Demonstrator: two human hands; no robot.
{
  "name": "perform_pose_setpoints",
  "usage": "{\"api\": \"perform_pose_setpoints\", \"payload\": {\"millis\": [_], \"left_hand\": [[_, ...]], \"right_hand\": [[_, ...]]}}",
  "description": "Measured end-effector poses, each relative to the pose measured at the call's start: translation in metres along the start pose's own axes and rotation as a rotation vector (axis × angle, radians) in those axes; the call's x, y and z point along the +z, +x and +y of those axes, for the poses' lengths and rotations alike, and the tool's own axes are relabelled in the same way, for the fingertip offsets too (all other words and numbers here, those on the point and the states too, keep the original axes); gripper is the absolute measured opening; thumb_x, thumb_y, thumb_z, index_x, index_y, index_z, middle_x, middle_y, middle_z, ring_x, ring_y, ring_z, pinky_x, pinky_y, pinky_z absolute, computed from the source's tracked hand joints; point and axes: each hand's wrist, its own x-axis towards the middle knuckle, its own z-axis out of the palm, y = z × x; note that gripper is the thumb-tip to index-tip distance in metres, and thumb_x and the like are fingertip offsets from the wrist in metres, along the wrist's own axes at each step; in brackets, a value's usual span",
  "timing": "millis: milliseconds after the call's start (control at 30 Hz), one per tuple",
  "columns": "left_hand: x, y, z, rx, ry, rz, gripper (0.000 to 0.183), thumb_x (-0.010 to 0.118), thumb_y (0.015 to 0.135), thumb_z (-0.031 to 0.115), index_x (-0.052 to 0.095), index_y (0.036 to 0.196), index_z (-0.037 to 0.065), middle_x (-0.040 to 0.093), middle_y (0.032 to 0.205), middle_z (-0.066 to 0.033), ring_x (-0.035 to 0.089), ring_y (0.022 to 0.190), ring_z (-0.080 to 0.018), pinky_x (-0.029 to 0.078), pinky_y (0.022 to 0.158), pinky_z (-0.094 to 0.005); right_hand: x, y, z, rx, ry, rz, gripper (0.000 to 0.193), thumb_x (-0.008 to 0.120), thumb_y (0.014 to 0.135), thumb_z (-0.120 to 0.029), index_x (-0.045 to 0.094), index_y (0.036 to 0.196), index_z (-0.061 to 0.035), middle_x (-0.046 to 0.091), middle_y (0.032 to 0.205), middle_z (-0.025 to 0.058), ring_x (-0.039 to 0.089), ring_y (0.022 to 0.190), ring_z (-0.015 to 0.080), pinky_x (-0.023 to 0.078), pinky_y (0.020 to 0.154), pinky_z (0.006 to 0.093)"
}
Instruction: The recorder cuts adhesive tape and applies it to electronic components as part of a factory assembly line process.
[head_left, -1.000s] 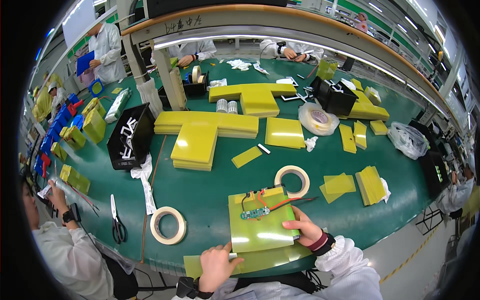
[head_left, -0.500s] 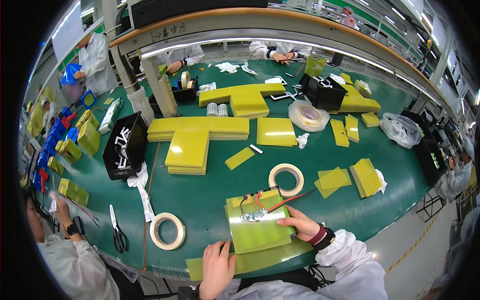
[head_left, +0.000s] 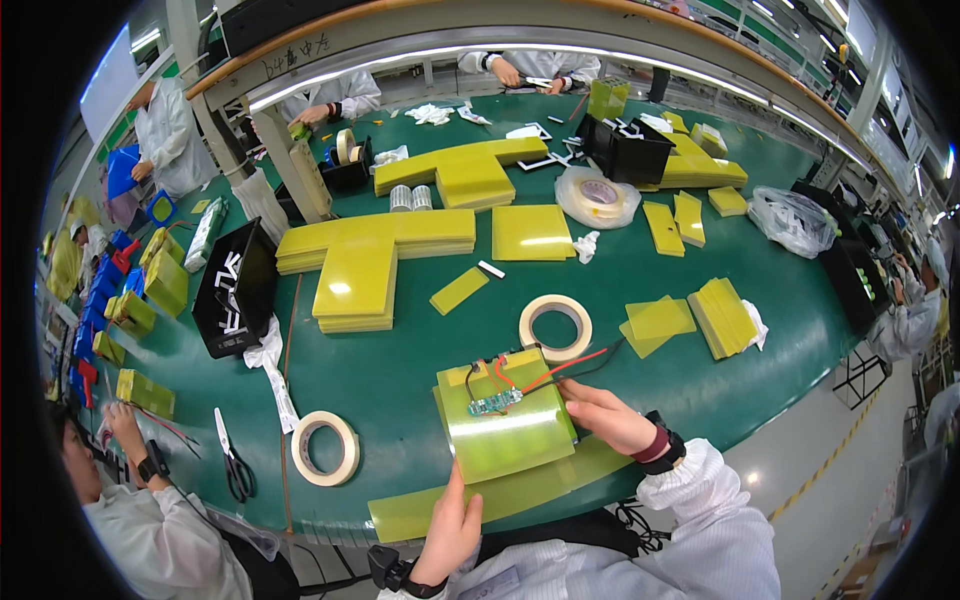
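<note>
A battery pack [head_left: 510, 435] wrapped in yellow-green sheet is between my hands near the table's front edge. On its upper side is a small green circuit board [head_left: 495, 403], with red and black wires running off to the right. My right hand [head_left: 608, 415] grips the pack's right side. My left hand [head_left: 455, 525] holds its near left corner, the fingertips partly hidden by the sheet. Under the pack, a long yellow insulating sheet [head_left: 410, 515] lies along the table edge. Just beyond the pack is a roll of cream tape [head_left: 583, 345].
Another tape roll [head_left: 350, 460] and scissors [head_left: 240, 478] lie to the left. Farther off are stacks of yellow sheets [head_left: 355, 285], a black bin [head_left: 205, 315] with white strips and another black bin [head_left: 640, 160]. A co-worker [head_left: 150, 530] sits at the left; others work across the table.
My left hand has moved up from the long sheet to the pack's near left corner. The pack tilts slightly, and my right hand has shifted along its right side. The whole view has moved a little.
</note>
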Motion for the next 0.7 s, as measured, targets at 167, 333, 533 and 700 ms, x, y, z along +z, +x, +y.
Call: {"api": "perform_pose_setpoints", "payload": {"millis": [167,333,533,700], "left_hand": [[0.004,-0.005,-0.008,-0.115,0.096,0.006,0.046,0.045,0.086,-0.001,0.036,0.132,-0.004,0.053,0.115,-0.0276,0.053,0.103,-0.0439,0.044,0.084,-0.0389],[0.004,-0.002,-0.008,-0.110,0.132,0.068,0.027,0.046,0.086,0.000,0.049,0.112,-0.006,0.056,0.093,-0.0263,0.055,0.085,-0.0441,0.044,0.071,-0.0412],[-0.003,0.000,-0.014,-0.071,0.084,0.093,0.026,0.045,0.086,-0.003,0.052,0.111,-0.005,0.056,0.081,-0.0177,0.048,0.061,-0.0209,0.039,0.057,-0.0271],[-0.007,-0.004,-0.020,-0.163,-0.020,0.127,0.022,0.045,0.088,-0.004,0.055,0.107,-0.008,0.058,0.090,-0.0086,0.051,0.083,-0.0125,0.040,0.074,-0.0225]], "right_hand": [[-0.001,-0.034,0.010,-0.051,-0.484,-0.066,0.077,0.063,0.083,-0.012,0.016,0.143,0.0031,0.029,0.145,0.0188,0.034,0.131,0.0269,0.030,0.106,0.0328],[0.011,-0.032,0.024,-0.269,-0.929,0.033,0.093,0.072,0.070,-0.010,0.015,0.143,0.0000,0.038,0.135,0.0271,0.040,0.123,0.0406,0.034,0.102,0.0385],[0.022,-0.023,0.045,-0.304,-0.920,0.342,0.084,0.062,0.067,0.006,0.025,0.141,-0.0037,0.057,0.106,0.0278,0.057,0.097,0.0424,0.047,0.082,0.0392],[0.027,-0.019,0.052,-0.404,-0.853,0.395,0.078,0.057,0.067,0.012,0.033,0.139,-0.0057,0.059,0.104,0.0267,0.059,0.092,0.0412,0.048,0.076,0.0320]]}}
